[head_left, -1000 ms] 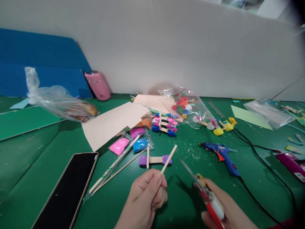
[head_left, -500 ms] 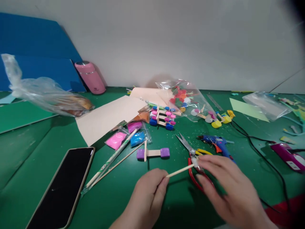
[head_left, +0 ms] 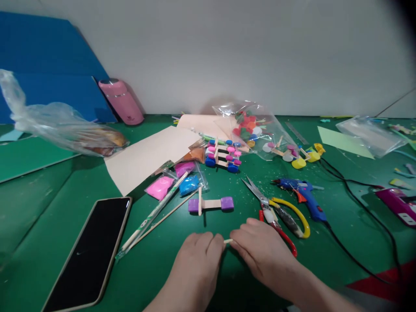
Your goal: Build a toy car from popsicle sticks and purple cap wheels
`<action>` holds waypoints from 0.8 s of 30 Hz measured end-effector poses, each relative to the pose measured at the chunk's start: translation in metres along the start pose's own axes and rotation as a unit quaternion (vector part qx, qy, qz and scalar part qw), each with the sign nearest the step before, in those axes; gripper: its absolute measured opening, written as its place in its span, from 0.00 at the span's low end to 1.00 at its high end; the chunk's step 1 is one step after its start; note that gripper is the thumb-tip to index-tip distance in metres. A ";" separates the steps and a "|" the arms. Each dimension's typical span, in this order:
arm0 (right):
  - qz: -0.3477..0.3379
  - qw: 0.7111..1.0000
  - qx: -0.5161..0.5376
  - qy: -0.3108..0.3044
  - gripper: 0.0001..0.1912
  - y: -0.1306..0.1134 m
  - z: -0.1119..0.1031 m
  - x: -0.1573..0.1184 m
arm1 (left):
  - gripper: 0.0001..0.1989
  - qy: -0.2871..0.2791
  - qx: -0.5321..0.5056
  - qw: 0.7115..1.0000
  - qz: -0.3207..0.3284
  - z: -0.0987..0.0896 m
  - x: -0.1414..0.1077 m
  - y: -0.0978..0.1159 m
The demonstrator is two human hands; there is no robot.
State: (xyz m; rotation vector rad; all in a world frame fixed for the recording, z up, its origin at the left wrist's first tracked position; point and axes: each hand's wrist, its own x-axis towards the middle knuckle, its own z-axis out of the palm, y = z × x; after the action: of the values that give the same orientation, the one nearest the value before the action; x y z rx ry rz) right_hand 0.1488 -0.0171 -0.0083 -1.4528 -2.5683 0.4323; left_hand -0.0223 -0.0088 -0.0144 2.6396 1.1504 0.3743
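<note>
A thin pale stick (head_left: pixel 228 241) shows only as a short piece between my two closed hands. My left hand (head_left: pixel 201 260) grips one end of it and my right hand (head_left: pixel 260 247) the other; most of the stick is hidden in the fingers. Just beyond them lies a wooden piece with purple ends (head_left: pixel 212 203) and an upright stick. Scissors (head_left: pixel 256 190) and yellow-handled pliers (head_left: pixel 292 216) with another red handle lie past my right hand. A wooden skewer (head_left: pixel 165 219) and a wrapped stick (head_left: pixel 152 216) rest to the left.
A phone (head_left: pixel 89 255) lies at the left. Clay packets (head_left: pixel 159 187), small blue and pink pieces (head_left: pixel 224 156) and a plastic bag (head_left: pixel 256 130) are farther back. A blue glue gun (head_left: pixel 305 195) with a black cord is at the right. A pink bottle (head_left: pixel 121 102) leans by the wall.
My right hand has moved left from over the scissors and closed on the stick near my left hand. Less of the stick shows. The view has shifted slightly.
</note>
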 end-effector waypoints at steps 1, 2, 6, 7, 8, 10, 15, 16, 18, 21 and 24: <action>0.003 1.000 0.007 -0.002 0.14 0.000 0.002 -0.001 | 0.13 -0.007 -0.004 1.000 -0.006 0.002 -0.001 0.000; 0.007 1.000 0.014 -0.003 0.13 -0.001 0.005 -0.001 | 0.13 -0.015 -0.009 1.000 -0.013 0.004 -0.001 0.000; 0.018 0.999 0.034 -0.010 0.13 -0.002 0.010 -0.003 | 0.13 -0.043 -0.028 0.998 -0.036 0.007 -0.001 -0.001; 0.020 0.999 0.038 -0.012 0.13 -0.002 0.010 -0.003 | 0.13 -0.049 -0.028 0.998 -0.039 0.006 -0.001 -0.001; 0.021 0.999 0.042 -0.013 0.14 -0.002 0.010 -0.003 | 0.13 -0.054 -0.027 0.997 -0.041 0.006 0.000 -0.001; 0.024 0.998 0.050 -0.012 0.14 -0.002 0.010 -0.002 | 0.13 -0.062 -0.026 0.997 -0.041 0.004 0.001 -0.001; 0.026 0.998 0.063 -0.009 0.15 -0.002 0.010 -0.002 | 0.12 -0.065 -0.032 0.997 -0.040 0.006 -0.001 -0.001; 0.028 0.998 0.062 -0.010 0.15 -0.002 0.011 -0.002 | 0.12 -0.064 -0.032 0.997 -0.040 0.006 -0.002 -0.001; 0.025 0.998 0.059 -0.014 0.15 -0.002 0.012 -0.002 | 0.12 -0.060 -0.033 0.997 -0.039 0.008 -0.004 -0.001; 0.025 0.998 0.052 -0.022 0.14 -0.002 0.012 -0.003 | 0.12 -0.049 -0.034 0.998 -0.038 0.010 -0.005 -0.002; 0.028 0.998 0.049 -0.027 0.14 -0.002 0.011 -0.002 | 0.11 -0.028 -0.035 0.998 -0.032 0.011 -0.004 -0.003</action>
State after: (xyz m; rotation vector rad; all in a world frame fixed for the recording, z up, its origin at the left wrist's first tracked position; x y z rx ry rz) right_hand 0.1449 -0.0215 -0.0183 -1.5007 -2.5132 0.6041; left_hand -0.0240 -0.0109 -0.0261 2.5303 1.1794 0.3198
